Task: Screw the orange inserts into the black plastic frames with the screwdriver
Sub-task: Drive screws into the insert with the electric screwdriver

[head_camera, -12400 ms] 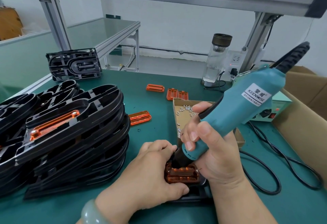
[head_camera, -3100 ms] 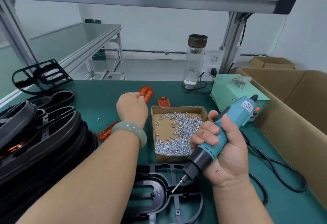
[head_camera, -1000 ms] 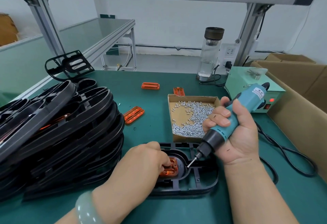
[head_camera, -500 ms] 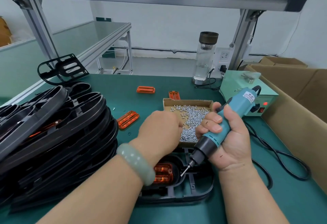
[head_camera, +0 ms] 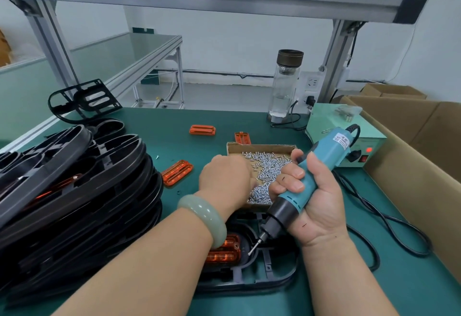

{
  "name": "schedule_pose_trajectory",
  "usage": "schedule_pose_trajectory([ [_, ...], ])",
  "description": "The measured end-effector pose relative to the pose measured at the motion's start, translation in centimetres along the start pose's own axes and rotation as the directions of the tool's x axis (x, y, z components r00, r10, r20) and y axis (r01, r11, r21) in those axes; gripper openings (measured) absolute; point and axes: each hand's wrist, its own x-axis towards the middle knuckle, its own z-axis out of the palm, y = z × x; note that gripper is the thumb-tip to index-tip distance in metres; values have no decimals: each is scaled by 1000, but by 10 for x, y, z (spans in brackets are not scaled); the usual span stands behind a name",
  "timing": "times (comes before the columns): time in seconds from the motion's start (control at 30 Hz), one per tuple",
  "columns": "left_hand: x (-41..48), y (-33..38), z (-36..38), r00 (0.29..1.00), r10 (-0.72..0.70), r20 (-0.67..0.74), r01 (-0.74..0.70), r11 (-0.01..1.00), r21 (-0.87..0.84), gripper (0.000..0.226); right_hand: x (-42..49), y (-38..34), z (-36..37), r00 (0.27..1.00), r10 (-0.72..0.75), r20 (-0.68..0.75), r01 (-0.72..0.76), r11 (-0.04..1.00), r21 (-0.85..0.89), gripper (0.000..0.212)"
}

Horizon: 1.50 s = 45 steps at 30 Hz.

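A black plastic frame (head_camera: 268, 269) lies flat on the green mat near the front edge, with an orange insert (head_camera: 225, 251) seated in its left recess. My right hand (head_camera: 309, 201) is closed around the teal electric screwdriver (head_camera: 314, 176), whose bit tip hovers just right of the insert. My left hand (head_camera: 225, 181) reaches into the cardboard box of small silver screws (head_camera: 264, 173), fingers curled down among them; what they pinch is hidden. Three spare orange inserts lie on the mat: nearest (head_camera: 177, 172), far left (head_camera: 202, 130), far right (head_camera: 242, 138).
A tall stack of black frames (head_camera: 74, 191) fills the left side. One more frame (head_camera: 83, 98) leans at the back left. A glass bottle (head_camera: 285, 86), a green power unit (head_camera: 349, 141) with its black cable (head_camera: 389, 226), and open cardboard boxes (head_camera: 411, 156) stand at right.
My left hand has left the orange insert in the frame and moved up into the screw box. The screwdriver stays held above the frame, shifting only slightly.
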Motion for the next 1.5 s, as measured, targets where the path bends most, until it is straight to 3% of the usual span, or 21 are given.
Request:
schedule_pose_trajectory([
  [0.1, -7, 2, -8, 999, -29, -20, 25, 982, -186, 22, 0, 1, 0, 1000, -2, -4, 2, 1000, -2, 13],
  [0.23, -26, 4, -27, 987, -148, -70, 97, 872, -480, 26, 0, 0, 0, 1000, -17, -6, 17, 1000, 5, 12],
  [0.37, -57, -5, -36, 981, -165, -106, 73, 809, -583, 37, 1, 2, 1, 997, -65, -48, 67, 997, 31, 9],
  [0.5, -90, -14, -36, 973, -214, -89, 76, 658, -749, 13, 3, 4, 3, 978, -165, -130, 174, 983, 58, 10],
  [0.6, -104, -22, -29, 955, -293, -49, 113, 511, -852, 26, 3, 6, 3, 960, -223, -168, 238, 968, 80, 12],
  [0.73, -112, -21, -21, 954, -297, 39, 176, 452, -875, 28, 2, 7, 3, 937, -287, -198, 307, 948, 81, 12],
  [1.5, -111, -21, -14, 969, -245, -19, 116, 526, -842, 25, -2, 14, 7, 925, -331, -187, 339, 941, 10, 7],
])
